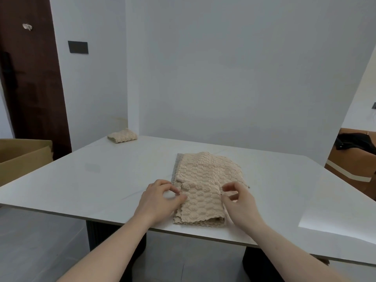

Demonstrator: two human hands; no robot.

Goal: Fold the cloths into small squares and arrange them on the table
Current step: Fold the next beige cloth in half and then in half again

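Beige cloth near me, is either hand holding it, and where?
Cannot be told: the left hand and right hand curl fingertips at opposite edges of the beige cloth; no clear pinch.

Beige honeycomb-textured cloth (200, 204), folded into a narrow band, flat at white bench (101, 176) near edge. Behind it, second beige textured cloth (209, 169), looser, overlying grey cloth (176, 169). Small folded beige cloth (122, 135) at far left corner.

Left hand (160, 198): yours is bare, with slim fingers and faint creases at the knuckles.
Right hand (241, 204): bare as well, your fingers equally slim.
Left forearm (114, 245): your skin is uncovered and smooth down to the frame's edge.
Right forearm (284, 247): likewise uncovered, narrowing at your wrist.
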